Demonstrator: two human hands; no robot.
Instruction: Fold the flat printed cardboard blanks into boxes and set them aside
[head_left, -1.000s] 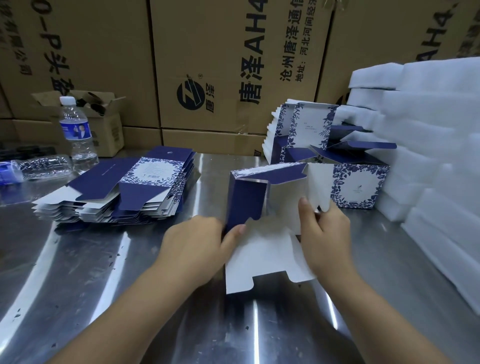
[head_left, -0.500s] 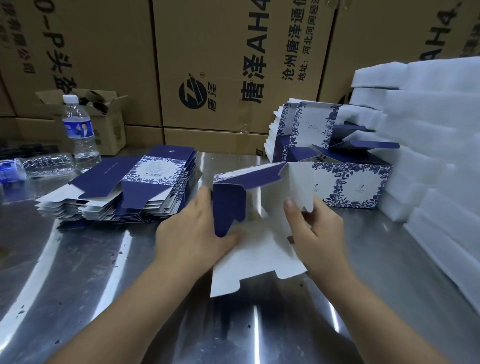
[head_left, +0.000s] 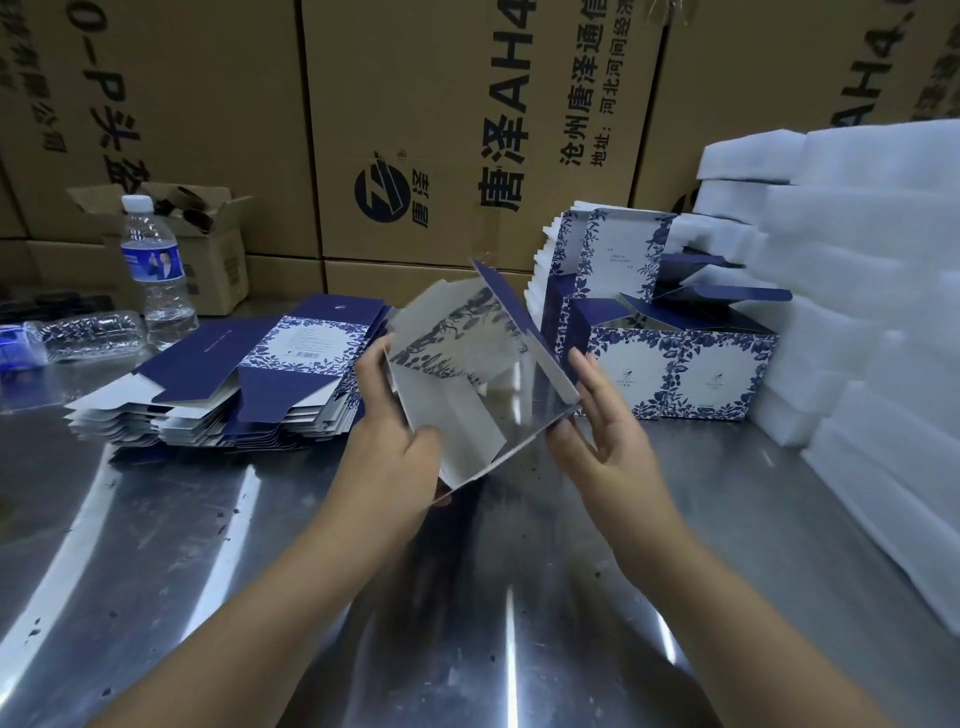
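Observation:
A half-opened blue-and-white cardboard blank (head_left: 467, 384) is lifted above the steel table (head_left: 260, 545), its silvery inside facing me. My left hand (head_left: 395, 447) grips its left edge, thumb on the inner face and fingers behind. My right hand (head_left: 602, 431) lies against the blank's right edge with its fingers straight. A stack of flat blanks (head_left: 234, 384) sits at the left. Folded boxes (head_left: 680, 364) stand at the right behind the held blank, with more upright printed cards (head_left: 597, 254) behind them.
White foam sheets (head_left: 857, 291) are piled along the right side. A water bottle (head_left: 153, 265), a crushed clear bottle (head_left: 88, 335) and a small open carton (head_left: 208, 244) stand at the far left. Large brown cartons (head_left: 441, 130) wall the back.
The blank has been lifted off the table and turned so its silvery inside faces me. My left hand shifted onto its left edge and my right hand opened beside its right edge.

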